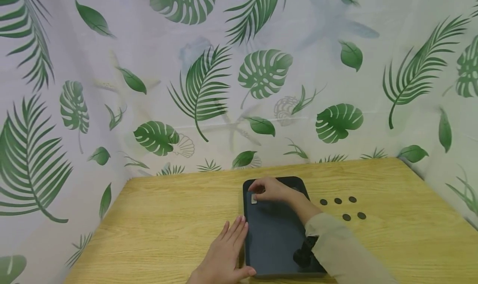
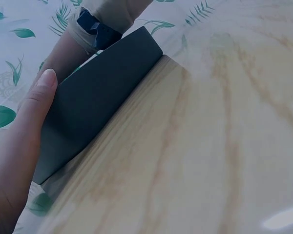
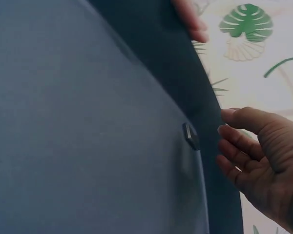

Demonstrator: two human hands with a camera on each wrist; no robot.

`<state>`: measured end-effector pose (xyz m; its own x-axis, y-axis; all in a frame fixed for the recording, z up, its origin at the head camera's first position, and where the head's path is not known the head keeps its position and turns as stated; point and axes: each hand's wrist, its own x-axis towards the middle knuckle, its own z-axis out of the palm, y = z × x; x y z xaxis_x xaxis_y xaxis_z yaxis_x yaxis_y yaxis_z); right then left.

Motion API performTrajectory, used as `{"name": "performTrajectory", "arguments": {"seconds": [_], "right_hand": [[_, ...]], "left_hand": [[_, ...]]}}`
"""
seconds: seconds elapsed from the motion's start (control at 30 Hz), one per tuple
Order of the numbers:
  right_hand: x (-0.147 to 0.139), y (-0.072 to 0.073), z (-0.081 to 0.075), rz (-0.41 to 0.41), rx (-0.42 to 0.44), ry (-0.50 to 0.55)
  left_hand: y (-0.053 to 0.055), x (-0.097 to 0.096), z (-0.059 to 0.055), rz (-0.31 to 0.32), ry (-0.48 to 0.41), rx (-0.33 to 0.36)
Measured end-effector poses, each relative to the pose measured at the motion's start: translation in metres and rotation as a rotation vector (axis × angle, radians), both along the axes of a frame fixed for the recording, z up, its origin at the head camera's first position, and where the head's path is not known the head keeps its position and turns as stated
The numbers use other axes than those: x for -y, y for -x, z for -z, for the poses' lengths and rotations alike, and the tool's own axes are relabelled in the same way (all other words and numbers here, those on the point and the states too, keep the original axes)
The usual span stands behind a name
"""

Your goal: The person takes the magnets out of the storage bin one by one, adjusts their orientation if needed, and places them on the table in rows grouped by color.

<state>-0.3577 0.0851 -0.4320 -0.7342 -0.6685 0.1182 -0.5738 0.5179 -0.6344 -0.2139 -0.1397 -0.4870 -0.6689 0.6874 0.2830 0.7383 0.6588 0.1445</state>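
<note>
A dark blue-grey rectangular tray (image 1: pixel 274 242) with raised walls sits on the wooden table. My left hand (image 1: pixel 224 251) lies along its left side, fingers extended and thumb at the near corner; in the left wrist view the thumb (image 2: pixel 41 92) rests against the outer wall. My right hand (image 1: pixel 274 189) reaches over the far left corner of the tray, its fingers loosely bent. Beside those fingertips is a small silvery square piece (image 1: pixel 254 199). In the right wrist view this small piece (image 3: pixel 189 136) stands by the inner wall, with a gap between it and the fingers.
Several small black discs (image 1: pixel 337 201) lie on the table (image 1: pixel 179 217) to the right of the tray. A black device (image 1: pixel 304 253) is at the right sleeve, over the tray's near right part. Leaf-patterned cloth (image 1: pixel 261 72) hangs behind and on both sides.
</note>
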Motion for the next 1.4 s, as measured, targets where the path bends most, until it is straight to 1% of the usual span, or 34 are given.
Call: {"name": "performTrajectory", "arguments": {"seconds": [0.17,0.23,0.3,0.37,0.47,0.53,0.57,0.63,0.8,0.9,1.03,1.2,1.3,1.4], "right_hand": [[0.006,0.001,0.008,0.055,-0.025,-0.115],[0.008,0.002,0.012,0.062,-0.033,-0.152],[0.010,0.002,0.016,0.057,-0.042,-0.167],[0.010,0.003,0.019,0.041,-0.081,-0.174],[0.010,0.004,0.025,0.024,-0.163,-0.166],[0.009,0.004,0.027,0.022,-0.213,-0.162],[0.008,0.004,0.028,0.028,-0.220,-0.158],[0.007,0.003,0.028,0.049,-0.201,-0.152],[0.007,0.000,0.025,0.130,-0.105,-0.131],[0.008,0.000,0.025,0.169,-0.093,-0.140],[0.009,0.001,0.027,0.212,-0.068,-0.170],[0.008,0.003,0.024,0.222,0.009,-0.206],[0.007,0.002,0.019,0.219,0.072,-0.228],[0.006,-0.001,0.014,0.215,0.125,-0.265]], "left_hand": [[0.000,0.000,-0.001,-0.006,0.016,0.005],[0.000,0.000,0.000,-0.008,0.022,-0.001],[0.000,0.000,0.000,-0.009,0.022,-0.003],[0.000,0.000,-0.001,-0.009,0.021,-0.003],[-0.001,0.000,-0.002,-0.011,0.026,0.001],[-0.001,-0.001,-0.003,-0.010,0.029,0.007],[-0.001,-0.001,-0.003,-0.011,0.031,0.008],[-0.001,-0.001,-0.003,-0.011,0.032,0.011],[0.000,0.000,-0.002,-0.015,0.038,-0.004],[0.000,0.000,-0.001,-0.015,0.034,-0.004],[0.000,0.000,0.000,-0.012,0.028,0.014],[0.001,-0.001,0.001,-0.022,0.048,0.024],[0.001,-0.001,0.001,-0.031,0.056,0.028],[0.001,-0.001,0.001,-0.034,0.064,0.016]]}}
